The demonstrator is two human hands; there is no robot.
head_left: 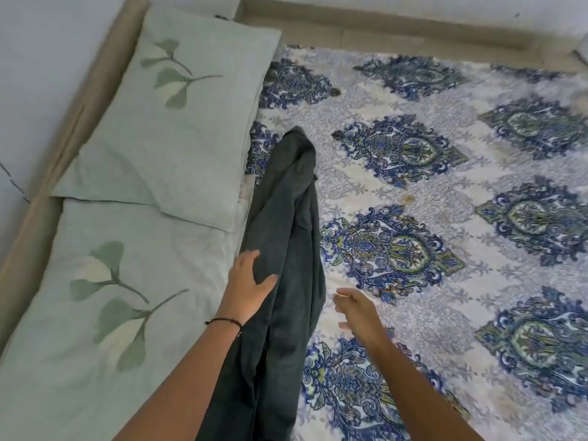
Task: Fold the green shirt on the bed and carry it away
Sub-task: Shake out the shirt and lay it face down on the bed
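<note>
The dark green shirt (286,249) lies bunched in a long narrow strip on the bed (445,192), running from near the pillows toward the near edge of the view. My left hand (246,281) rests on the shirt's left side, fingers spread over the cloth and thumb across a fold; a firm grip does not show. My right hand (356,308) hovers just right of the shirt above the patterned sheet, fingers loosely apart and holding nothing.
Two pale green pillows with leaf prints, one far (178,122) and one near (105,297), lie along the left side, touching the shirt's edge. A beige bed frame (47,160) borders the left and far sides, against a white wall. The blue patterned sheet stretches to the right.
</note>
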